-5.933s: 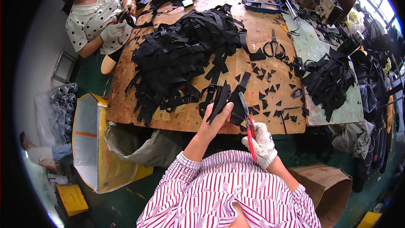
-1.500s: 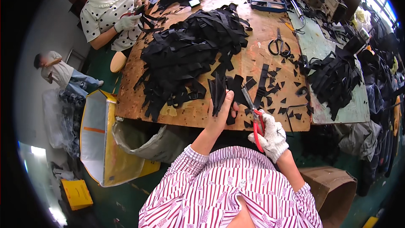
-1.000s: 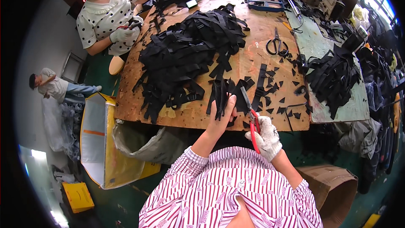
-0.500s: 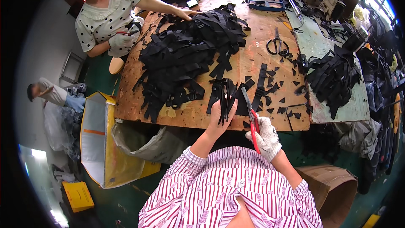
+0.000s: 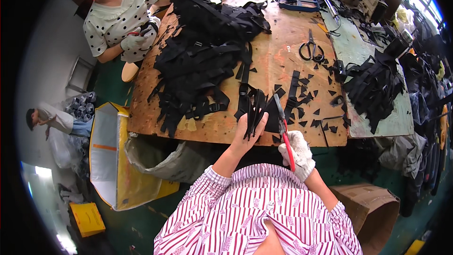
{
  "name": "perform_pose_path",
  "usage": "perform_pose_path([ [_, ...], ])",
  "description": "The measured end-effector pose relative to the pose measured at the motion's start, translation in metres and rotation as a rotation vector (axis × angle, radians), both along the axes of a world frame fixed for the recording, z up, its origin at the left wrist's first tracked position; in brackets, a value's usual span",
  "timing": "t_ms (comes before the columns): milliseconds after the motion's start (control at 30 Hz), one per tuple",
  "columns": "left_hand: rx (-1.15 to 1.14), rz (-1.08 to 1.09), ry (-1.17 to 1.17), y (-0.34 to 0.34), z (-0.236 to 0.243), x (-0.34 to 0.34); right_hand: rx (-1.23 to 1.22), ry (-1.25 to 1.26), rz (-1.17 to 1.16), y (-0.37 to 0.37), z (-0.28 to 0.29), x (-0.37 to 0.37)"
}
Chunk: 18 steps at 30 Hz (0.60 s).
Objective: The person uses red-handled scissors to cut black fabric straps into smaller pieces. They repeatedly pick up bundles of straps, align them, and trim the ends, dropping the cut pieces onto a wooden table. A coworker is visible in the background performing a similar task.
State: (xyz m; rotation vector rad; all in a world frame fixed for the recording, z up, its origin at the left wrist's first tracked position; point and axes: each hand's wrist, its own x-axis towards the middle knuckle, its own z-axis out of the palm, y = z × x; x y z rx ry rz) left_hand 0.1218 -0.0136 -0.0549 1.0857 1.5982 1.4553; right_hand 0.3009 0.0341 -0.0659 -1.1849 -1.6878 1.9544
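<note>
Strap pieces (image 5: 257,108), black ones, sit pinched in the bare left hand (image 5: 247,130) right over the near edge of the wooden worktop (image 5: 278,42). Gloved right hand (image 5: 298,153) is wrapped around red-handled scissors (image 5: 283,130), blades touching the straps. Big pile of black webbing (image 5: 203,52) lies farther up the worktop, with black scissors (image 5: 311,49) off to the pile's right.

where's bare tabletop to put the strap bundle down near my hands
Barest is the brown board between the big black strap heap and the black scissors. A small strip lies at the near edge left of your left hand. Right of the red-handled scissors, cut scraps crowd it.
</note>
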Motion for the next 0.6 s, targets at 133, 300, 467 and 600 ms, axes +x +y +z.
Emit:
perform_pose_path([
  [133, 0.001, 0.015, -0.005, -0.005, -0.011, -0.005, 0.121, -0.076, 0.111, 0.009, -0.003, 0.002],
  [300, 0.074, 0.025, 0.005, -0.013, -0.031, -0.004, 0.332, -0.150, 0.194, 0.011, -0.008, 0.005],
  [467, -0.021, -0.019, -0.060, -0.014, -0.020, -0.003, 0.375, -0.194, 0.183, 0.012, 0.000, 0.004],
  [600, 0.017, 0.026, -0.092, -0.014, -0.024, 0.000, 0.295, -0.107, 0.088, 0.005, -0.003, 0.003],
])
